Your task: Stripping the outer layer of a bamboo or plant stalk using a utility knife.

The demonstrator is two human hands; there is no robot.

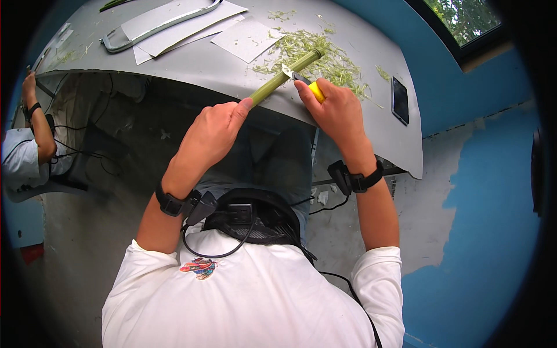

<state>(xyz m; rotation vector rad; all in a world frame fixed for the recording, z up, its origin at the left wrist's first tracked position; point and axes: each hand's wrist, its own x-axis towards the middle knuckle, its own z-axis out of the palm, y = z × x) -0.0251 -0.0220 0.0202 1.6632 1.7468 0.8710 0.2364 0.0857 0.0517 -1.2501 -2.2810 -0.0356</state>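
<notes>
Green stalk [285, 75] gripped by left hand [212, 134]; right hand [336, 110] clutches yellow knife [313, 88].

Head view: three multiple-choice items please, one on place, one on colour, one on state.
1. Where does the dark flat phone lie?
A. on the grey table, right of the green shavings
B. on the floor
C. in the left hand

2. Handle colour of the small knife?
A. red
B. yellow
C. black

3. The long green stalk is:
A. lying untouched
B. held by the left hand, blade on it
C. snapped in two

Answers: A, it lies near the table's right edge; B, yellow shows above the right hand; B, left fingers grip its near end.
</notes>
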